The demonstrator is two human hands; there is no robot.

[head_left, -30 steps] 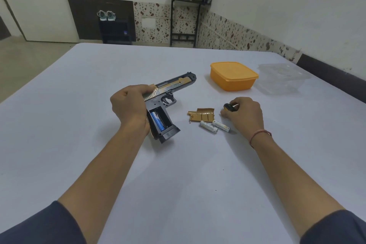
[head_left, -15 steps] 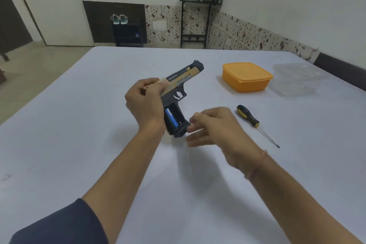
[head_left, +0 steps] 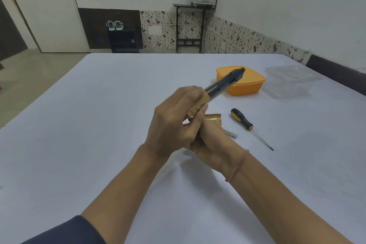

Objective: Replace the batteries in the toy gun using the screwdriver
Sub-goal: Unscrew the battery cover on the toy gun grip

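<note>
Over the table (head_left: 99,124), mid-frame, both hands hold the toy gun (head_left: 221,85) up off the surface, barrel pointing away toward the orange box (head_left: 249,85). Left hand (head_left: 174,122) is wrapped tight around the rear of the slide and frame. Right hand (head_left: 210,142) sits under and behind it, seemingly at the grip, but whether those fingers are closed on the grip or picking at something inside cannot be told.

Screwdriver (head_left: 242,119) lies free on the table, just right of the hands, nobody touching it. Gold cover (head_left: 213,118) lies beside the hands, partly hidden by them. One battery (head_left: 230,132) pokes out from behind the right hand, on the table.

Likely step: getting the cell out of the grip compartment, or seating one in. To do it well, keep the left hand steady, turn the open side up toward the camera, and lever the cell from one end rather than shaking. Watch polarity when loading. Keep the cover and its screw within reach.

Hidden: grip, compartment and trigger are all behind the hands. Cannot see any battery inside. No screw visible. Any second loose battery is covered. Clear tub (head_left: 293,79) at far right looks empty but is hard to read.
</note>
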